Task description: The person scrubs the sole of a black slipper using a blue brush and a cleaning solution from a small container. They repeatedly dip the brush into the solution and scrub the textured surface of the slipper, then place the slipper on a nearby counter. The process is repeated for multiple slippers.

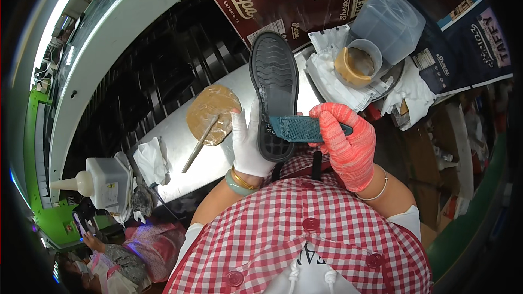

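A black shoe sole point(277, 76), tread side up, stands lengthwise in front of me. My left hand point(248, 144), in a white glove, holds it from the left near its lower end; some fingers are hidden behind it. Wrapped in a coral knit glove, my right hand point(348, 144) grips a teal brush point(302, 129) by its handle. The brush lies across the sole, its tip touching the left edge. Left of the sole, a round brown disc point(210, 106) with a shiny, wrinkled surface rests on the metal table, and a thin stick point(200, 144) lies over it.
At right, a clear plastic jug point(389, 24) and a small cup point(357, 65) with brown residue stand among white wrappings point(329, 71). A white squeeze bottle point(103, 182) is at left, beside crumpled paper point(151, 160). Beyond is a dark slatted conveyor point(163, 71). Another person point(139, 256) sits lower left.
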The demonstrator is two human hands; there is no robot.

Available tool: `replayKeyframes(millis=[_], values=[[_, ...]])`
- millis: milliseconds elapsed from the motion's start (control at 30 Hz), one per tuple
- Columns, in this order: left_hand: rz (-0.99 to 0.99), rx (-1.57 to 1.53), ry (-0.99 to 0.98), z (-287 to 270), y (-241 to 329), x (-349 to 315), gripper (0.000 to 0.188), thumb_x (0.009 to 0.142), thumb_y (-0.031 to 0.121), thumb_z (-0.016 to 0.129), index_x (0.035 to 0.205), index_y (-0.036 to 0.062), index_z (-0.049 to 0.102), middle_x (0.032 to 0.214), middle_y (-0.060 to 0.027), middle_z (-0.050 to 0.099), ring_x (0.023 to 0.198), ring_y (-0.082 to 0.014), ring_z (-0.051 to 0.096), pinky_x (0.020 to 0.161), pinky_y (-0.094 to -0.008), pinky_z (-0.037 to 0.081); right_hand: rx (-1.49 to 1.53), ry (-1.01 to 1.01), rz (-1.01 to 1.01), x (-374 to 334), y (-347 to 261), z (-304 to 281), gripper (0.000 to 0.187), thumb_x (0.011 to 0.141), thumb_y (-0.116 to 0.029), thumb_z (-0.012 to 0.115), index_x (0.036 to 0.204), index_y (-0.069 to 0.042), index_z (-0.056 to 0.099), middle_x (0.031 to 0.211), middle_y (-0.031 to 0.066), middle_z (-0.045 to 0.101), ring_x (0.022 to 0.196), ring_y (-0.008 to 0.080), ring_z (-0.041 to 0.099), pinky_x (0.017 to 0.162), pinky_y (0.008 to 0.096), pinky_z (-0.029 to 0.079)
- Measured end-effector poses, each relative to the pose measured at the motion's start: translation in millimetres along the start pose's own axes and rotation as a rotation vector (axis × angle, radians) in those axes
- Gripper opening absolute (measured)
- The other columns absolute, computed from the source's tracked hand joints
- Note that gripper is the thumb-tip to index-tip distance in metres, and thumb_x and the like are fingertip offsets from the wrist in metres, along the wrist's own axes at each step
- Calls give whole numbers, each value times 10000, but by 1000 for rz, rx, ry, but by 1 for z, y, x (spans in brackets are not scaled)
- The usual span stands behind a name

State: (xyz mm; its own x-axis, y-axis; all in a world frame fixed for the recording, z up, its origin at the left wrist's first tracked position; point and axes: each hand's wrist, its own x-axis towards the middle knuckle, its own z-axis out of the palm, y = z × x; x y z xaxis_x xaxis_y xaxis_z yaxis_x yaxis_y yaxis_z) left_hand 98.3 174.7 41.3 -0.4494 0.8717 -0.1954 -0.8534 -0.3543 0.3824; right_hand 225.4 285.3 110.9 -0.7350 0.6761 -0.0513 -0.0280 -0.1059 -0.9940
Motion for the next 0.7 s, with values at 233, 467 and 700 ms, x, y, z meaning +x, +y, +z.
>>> replayKeyframes(millis=[233, 467, 700], values=[[1, 39, -62, 1, -1, 6, 815, 838, 722, 193, 1423, 154, 213, 1322, -151, 406, 1168, -344, 456, 939, -501, 425, -27, -51, 36, -8, -3, 3, 165, 896, -107, 561, 962, 32, 620, 846, 76, 648, 658, 90, 602, 579, 213, 504], [-57, 73, -38, 7, 4, 1, 805, 861, 693, 109, 1432, 132, 197, 1351, -156, 388, 1192, -346, 443, 982, -473, 393, -169, -191, -43, -6, -1, -4, 143, 882, -94, 569, 944, 22, 624, 748, 70, 639, 596, 99, 598, 567, 218, 493], [-270, 4, -88, 2, 12, -6, 819, 881, 664, 82, 1428, 67, 204, 1400, -164, 349, 1288, -252, 362, 1082, -377, 264, -183, -401, 155, 9, -27, -8, 195, 892, -163, 560, 952, 9, 628, 855, 72, 647, 677, 97, 606, 598, 227, 508]])
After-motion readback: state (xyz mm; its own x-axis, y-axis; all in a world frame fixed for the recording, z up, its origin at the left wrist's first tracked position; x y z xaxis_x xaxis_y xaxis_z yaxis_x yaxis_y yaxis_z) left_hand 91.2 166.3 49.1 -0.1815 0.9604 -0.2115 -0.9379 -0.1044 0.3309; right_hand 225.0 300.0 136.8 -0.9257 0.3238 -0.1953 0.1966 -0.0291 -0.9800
